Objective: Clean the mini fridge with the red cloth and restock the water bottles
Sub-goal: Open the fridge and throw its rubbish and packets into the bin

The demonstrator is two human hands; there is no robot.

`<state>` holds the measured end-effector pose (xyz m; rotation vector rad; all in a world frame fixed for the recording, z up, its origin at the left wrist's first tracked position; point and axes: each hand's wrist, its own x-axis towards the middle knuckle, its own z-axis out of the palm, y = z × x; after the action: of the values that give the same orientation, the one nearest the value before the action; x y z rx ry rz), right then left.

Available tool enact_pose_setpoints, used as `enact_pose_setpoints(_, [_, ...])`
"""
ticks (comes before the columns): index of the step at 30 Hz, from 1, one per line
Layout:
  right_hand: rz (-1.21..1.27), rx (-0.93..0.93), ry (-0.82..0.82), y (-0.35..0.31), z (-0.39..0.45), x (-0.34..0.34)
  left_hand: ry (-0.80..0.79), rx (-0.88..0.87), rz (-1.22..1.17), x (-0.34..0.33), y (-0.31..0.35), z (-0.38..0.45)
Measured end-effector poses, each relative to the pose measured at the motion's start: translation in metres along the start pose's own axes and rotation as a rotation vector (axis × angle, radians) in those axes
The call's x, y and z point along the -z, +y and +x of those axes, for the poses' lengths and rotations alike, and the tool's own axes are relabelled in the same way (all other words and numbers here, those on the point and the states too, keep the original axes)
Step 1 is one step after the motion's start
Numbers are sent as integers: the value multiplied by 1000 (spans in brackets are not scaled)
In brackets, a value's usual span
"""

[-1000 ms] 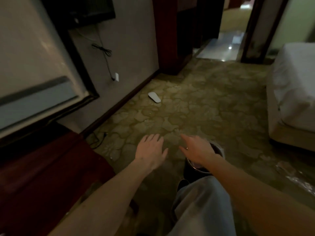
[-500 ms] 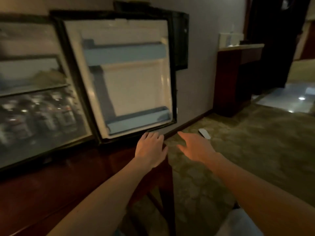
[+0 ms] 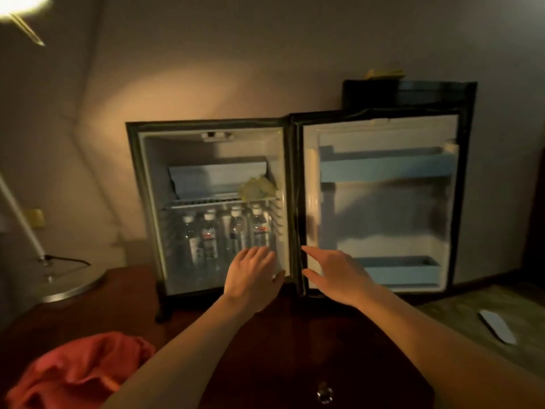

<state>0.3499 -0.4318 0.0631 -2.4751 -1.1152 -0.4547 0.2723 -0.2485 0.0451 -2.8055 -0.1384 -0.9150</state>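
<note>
On the dark wooden table (image 3: 280,349), pushed back against the wall: mini fridge (image 3: 153,202), door (image 3: 383,208) swung fully to the right, presumably for reaching cabinet and door racks alike with a wipe. Inside, under the wire shelf (image 3: 206,200), water bottles (image 3: 209,237) standing upright in a row on the fridge floor, caps just beneath the shelf, grouped toward the middle and right; either restocked already or not yet pulled out for cleaning, hard to judge from this alone. On the wire shelf at the right, something pale and crumpled (image 3: 258,187), perhaps a wrapper or a rag, too blurred to name. Red cloth (image 3: 76,370) lying bunched at the near left corner of the table, well apart from both hands, touched by neither; parked within easy reach, probably, for the wiping step. Left hand (image 3: 253,276) palm down before the fridge's lower right corner, fingers (image 3: 259,255) straight and close together, holding nothing, near the bottles but apparently not touching. Right hand (image 3: 339,276) just beside it, in front of the hinge edge, fingers (image 3: 315,252) straight and slightly spread, thumb out, likewise empty. Both stretched forward as if to reach in. Off to the left, round lamp base (image 3: 67,284); on the carpet at far right, a pale slipper (image 3: 497,326).
</note>
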Motion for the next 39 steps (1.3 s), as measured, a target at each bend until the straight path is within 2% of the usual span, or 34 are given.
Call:
enact_pose_setpoints(11, [92, 117, 111, -47, 126, -10, 50, 146, 76, 4, -118, 10])
enact_pose_setpoints(18, [-1, 141, 161, -57, 198, -19, 56, 205, 42, -13, -163, 36])
enact_pose_setpoints(32, [-226, 94, 26, -52, 267, -44, -11, 258, -57, -47, -185, 70])
enact_pose_setpoints(35, [-245, 146, 67, -48, 269, -51, -19, 239, -48, -51, -185, 72])
enact_pose_setpoints(39, [-125, 230, 181, -42, 257, -59, -25, 253, -39, -53, -182, 75])
